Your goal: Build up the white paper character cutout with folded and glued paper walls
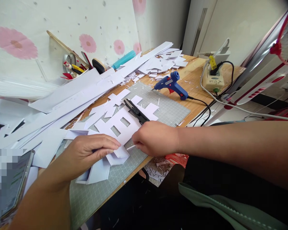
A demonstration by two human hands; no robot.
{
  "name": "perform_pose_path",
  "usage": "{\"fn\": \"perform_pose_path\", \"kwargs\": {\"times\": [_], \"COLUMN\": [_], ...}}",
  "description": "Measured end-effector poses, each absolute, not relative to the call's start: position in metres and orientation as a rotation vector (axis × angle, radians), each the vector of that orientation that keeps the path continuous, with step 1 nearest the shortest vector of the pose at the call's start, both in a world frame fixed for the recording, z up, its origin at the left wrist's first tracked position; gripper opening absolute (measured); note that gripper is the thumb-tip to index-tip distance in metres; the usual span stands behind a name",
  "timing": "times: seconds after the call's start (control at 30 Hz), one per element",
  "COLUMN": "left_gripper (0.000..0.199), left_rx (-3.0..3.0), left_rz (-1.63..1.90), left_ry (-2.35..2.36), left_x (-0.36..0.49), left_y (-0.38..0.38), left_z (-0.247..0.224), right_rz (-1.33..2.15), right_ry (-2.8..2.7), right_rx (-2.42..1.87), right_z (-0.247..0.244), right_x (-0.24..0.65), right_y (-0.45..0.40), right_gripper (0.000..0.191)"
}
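Observation:
My left hand (93,150) is closed with thumb and fingers together on a white foam-board piece (120,156), a small angled box shape. Beside and beneath that hand stand more joined white panels (99,171). Just to the right, my right hand (156,139) is curled, with a thin white strip (131,147) at its fingertips. A black utility knife (135,111) reaches out from beyond its knuckles, over a flat white cut-out (112,126) with square window holes. Whether the palm also grips the knife is hidden. A grey cutting mat (91,204) lies below.
A blue glue gun (169,84) rests at the mat's far right, its cord running to a power strip (213,78). Long white board strips (69,102) and a heap of scraps (158,64) lie behind. A phone or tablet (18,185) is at left.

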State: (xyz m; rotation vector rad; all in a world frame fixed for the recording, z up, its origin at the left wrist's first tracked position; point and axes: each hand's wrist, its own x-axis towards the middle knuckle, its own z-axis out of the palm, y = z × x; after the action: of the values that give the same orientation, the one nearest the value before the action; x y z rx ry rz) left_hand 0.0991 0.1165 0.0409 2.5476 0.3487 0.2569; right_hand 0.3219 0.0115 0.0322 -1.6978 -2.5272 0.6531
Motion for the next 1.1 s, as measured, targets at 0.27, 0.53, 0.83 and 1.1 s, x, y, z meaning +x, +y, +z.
{"fn": "perform_pose_path", "kwargs": {"times": [0.27,0.53,0.83,1.1], "left_gripper": [0.016,0.015,0.016,0.018], "left_rx": [2.558,2.562,2.566,2.571], "left_rz": [0.265,0.277,0.250,0.152], "left_ry": [0.341,0.333,0.352,0.405], "left_x": [0.100,0.100,0.100,0.100], "left_y": [0.116,0.115,0.115,0.114], "left_z": [0.043,0.043,0.042,0.047], "right_rz": [0.620,0.717,0.779,0.654], "right_ry": [-2.560,-2.561,-2.465,-2.463], "right_rx": [-1.739,-1.612,-1.503,-1.759], "right_z": [0.033,0.029,0.024,0.035], "right_x": [0.311,0.317,0.330,0.319], "right_y": [0.016,0.012,0.010,0.014], "right_gripper": [0.022,0.021,0.020,0.023]}}
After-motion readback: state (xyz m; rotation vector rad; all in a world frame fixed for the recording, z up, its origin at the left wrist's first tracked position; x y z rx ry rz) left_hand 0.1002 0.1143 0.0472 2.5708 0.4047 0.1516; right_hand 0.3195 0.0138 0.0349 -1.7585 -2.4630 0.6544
